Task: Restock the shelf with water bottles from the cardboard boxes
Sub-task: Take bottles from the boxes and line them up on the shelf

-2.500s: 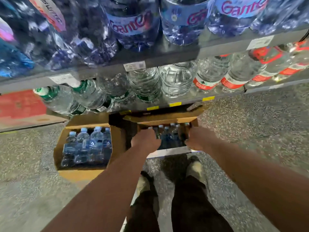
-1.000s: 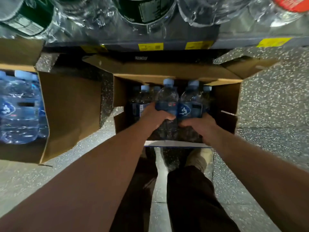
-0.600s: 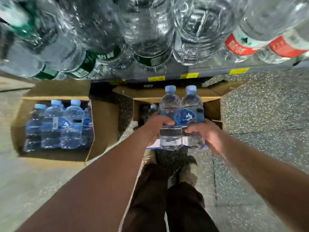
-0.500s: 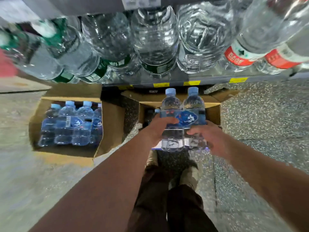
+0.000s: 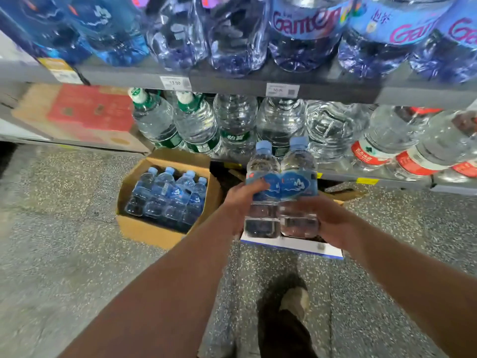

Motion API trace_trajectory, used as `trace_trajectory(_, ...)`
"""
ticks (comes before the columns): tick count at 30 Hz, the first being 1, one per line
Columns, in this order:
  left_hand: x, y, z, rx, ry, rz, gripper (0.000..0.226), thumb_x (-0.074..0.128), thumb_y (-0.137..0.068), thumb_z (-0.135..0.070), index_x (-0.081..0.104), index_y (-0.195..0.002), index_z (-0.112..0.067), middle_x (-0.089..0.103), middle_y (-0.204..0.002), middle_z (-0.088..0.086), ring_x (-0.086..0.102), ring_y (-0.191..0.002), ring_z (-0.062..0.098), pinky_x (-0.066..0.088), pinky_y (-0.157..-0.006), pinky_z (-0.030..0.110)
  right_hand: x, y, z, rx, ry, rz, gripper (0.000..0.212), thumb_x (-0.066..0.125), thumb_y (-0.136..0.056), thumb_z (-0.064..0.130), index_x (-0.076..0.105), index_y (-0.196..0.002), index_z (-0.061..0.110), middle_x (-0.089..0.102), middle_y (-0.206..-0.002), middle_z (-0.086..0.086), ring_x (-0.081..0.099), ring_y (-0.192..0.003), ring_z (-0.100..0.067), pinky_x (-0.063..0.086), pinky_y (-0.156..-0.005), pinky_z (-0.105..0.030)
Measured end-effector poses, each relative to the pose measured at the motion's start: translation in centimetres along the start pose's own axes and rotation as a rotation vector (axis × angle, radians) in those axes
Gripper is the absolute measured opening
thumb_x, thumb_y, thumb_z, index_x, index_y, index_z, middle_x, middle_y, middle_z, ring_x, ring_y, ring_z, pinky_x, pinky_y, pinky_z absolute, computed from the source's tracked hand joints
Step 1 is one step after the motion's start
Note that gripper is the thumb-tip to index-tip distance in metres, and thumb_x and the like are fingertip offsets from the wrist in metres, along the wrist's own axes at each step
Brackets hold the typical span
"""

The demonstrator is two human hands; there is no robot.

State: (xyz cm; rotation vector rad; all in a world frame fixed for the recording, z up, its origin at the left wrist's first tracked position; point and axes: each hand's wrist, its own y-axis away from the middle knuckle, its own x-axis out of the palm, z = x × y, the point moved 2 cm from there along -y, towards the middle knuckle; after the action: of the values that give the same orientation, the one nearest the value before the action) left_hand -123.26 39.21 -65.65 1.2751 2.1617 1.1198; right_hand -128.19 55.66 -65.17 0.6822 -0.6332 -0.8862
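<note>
On the far left a red carton (image 5: 90, 109) lay on the lower shelf level. Right of it, an open cardboard box (image 5: 144, 228) sat on the floor (image 5: 51, 228) with a row of small blue-capped bottles (image 5: 167, 195) in it.

The left hand (image 5: 242, 200) was wrapped round the left bottle (image 5: 262, 177) at its blue label. That bottle stood upright in the air, touching the right bottle (image 5: 298, 174) beside it. The right hand (image 5: 333, 223) cupped the lower part of the right bottle, its fingers mostly hidden behind it, so how firm the grip was could not be told. Both bottles hung above a second box (image 5: 291, 245) on the floor, just in front of the lower shelf (image 5: 387, 178).

The main risk looked like a slip. Each hand held a smooth bottle by one side, and pressing the pair together could squeeze one out and down onto the box or the shoe (image 5: 294, 301) below.

The large clear bottles (image 5: 281, 120) behind looked tightly packed, as did the red-labelled ones (image 5: 382, 140) to the right. No gap for small bottles showed there, so pushing in could knock a big bottle. The upper shelf edge (image 5: 232, 85) overhung the row, and a careless lift could catch the caps on it.
</note>
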Motion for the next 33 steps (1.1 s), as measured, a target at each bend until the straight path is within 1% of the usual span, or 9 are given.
trace_trajectory(6, -6.2, 7.0, -2.2, 0.103, -0.053, 0.036, 0.054, 0.077, -0.075, -0.031, 0.053, -0.121, -0.014, 0.062, -0.115, 0.006, 0.059, -0.101, 0.021, 0.045, -0.092, 0.04, 8.2, 4.8, 1.7, -0.078, -0.021, 0.111, 0.036, 0.062, -0.081, 0.013, 0.062, -0.117, 0.007, 0.071, -0.103, -0.011, 0.068, -0.079, -0.025, 0.055, -0.074, -0.039)
trace_trajectory(10, -11.5, 12.7, -4.0, 0.235, -0.04, 0.012, 0.062, 0.082, -0.069, -0.023, 0.056, -0.122, -0.004, 0.065, -0.117, 0.014, 0.065, -0.097, 0.025, 0.056, -0.074, 0.034, 14.4, 8.9, 2.5, -0.088, -0.052, 0.155, 0.043, 0.071, -0.062, 0.017, 0.068, -0.103, 0.007, 0.071, -0.091, -0.009, 0.069, -0.072, -0.023, 0.058, -0.071, -0.038)
trace_trajectory(14, -15.8, 18.3, -6.3, 0.372, 0.034, 0.08, 0.068, 0.084, -0.061, -0.019, 0.057, -0.121, -0.003, 0.066, -0.114, 0.017, 0.067, -0.095, 0.029, 0.058, -0.076, 0.043, 19.9, 13.2, 4.4, -0.139, 0.035, 0.084, 0.036, 0.071, -0.064, 0.013, 0.068, -0.1, 0.008, 0.073, -0.088, -0.011, 0.068, -0.075, -0.027, 0.057, -0.074, -0.045)
trace_trajectory(19, -20.3, 24.7, -8.9, 0.553, 0.095, 0.069, 0.027, 0.075, -0.075, -0.009, 0.065, -0.1, -0.009, 0.07, -0.072, -0.001, 0.064, -0.05, 0.006, 0.045, -0.042, 0.016, 25.9, 19.4, 6.9, -0.278, 0.119, 0.015, 0.031, 0.07, -0.077, 0.014, 0.068, -0.106, 0.005, 0.071, -0.102, -0.015, 0.067, -0.093, -0.031, 0.054, -0.085, -0.051)
trace_trajectory(24, -23.3, 31.0, -11.1, 0.714, 0.101, 0.001, 0.023, 0.07, -0.082, -0.013, 0.069, -0.101, 0.0, 0.069, -0.082, 0.007, 0.064, -0.07, 0.017, 0.049, -0.057, 0.02, 30.8, 24.7, 9.2, -0.409, 0.156, 0.001, 0.035, 0.068, -0.077, 0.013, 0.067, -0.109, 0.002, 0.071, -0.085, -0.009, 0.061, -0.059, -0.015, 0.041, -0.047, -0.023)
trace_trajectory(27, -24.8, 34.0, -12.2, 0.721, 0.101, 0.006, 0.015, 0.067, -0.084, -0.017, 0.069, -0.096, -0.009, 0.07, -0.084, 0.006, 0.065, -0.069, 0.014, 0.05, -0.06, 0.023, 32.9, 26.9, 10.6, -0.466, 0.218, -0.017, 0.043, 0.073, -0.074, 0.019, 0.063, -0.115, 0.011, 0.071, -0.104, -0.011, 0.062, -0.076, -0.021, 0.044, -0.052, -0.026)
trace_trajectory(29, -25.5, 35.4, -13.0, 0.737, 0.093, 0.021, 0.013, 0.07, -0.082, -0.018, 0.067, -0.094, -0.012, 0.069, -0.083, 0.003, 0.064, -0.069, 0.011, 0.049, -0.06, 0.022, 34.2, 28.0, 11.4, -0.472, 0.201, 0.006, 0.044, 0.074, -0.074, 0.016, 0.061, -0.117, 0.012, 0.07, -0.108, -0.014, 0.066, -0.092, -0.032, 0.057, -0.074, -0.042)
trace_trajectory(31, -26.1, 36.4, -13.8, 0.756, 0.08, 0.019, 0.027, 0.075, -0.077, -0.019, 0.068, -0.101, -0.009, 0.07, -0.087, 0.004, 0.064, -0.076, 0.016, 0.047, -0.063, 0.025, 35.2, 29.2, 12.1, -0.473, 0.215, 0.039, 0.047, 0.075, -0.074, 0.017, 0.06, -0.118, 0.014, 0.069, -0.11, -0.016, 0.062, -0.106, -0.04, 0.048, -0.092, -0.058)
trace_trajectory(33, -26.5, 36.9, -14.7, 0.774, 0.069, 0.006, 0.038, 0.078, -0.074, -0.018, 0.066, -0.107, -0.005, 0.07, -0.09, 0.006, 0.065, -0.078, 0.019, 0.048, -0.064, 0.025, 35.9, 30.0, 12.8, -0.497, 0.218, 0.099, 0.05, 0.076, -0.07, 0.019, 0.061, -0.117, 0.012, 0.069, -0.108, -0.017, 0.063, -0.103, -0.041, 0.047, -0.089, -0.058)
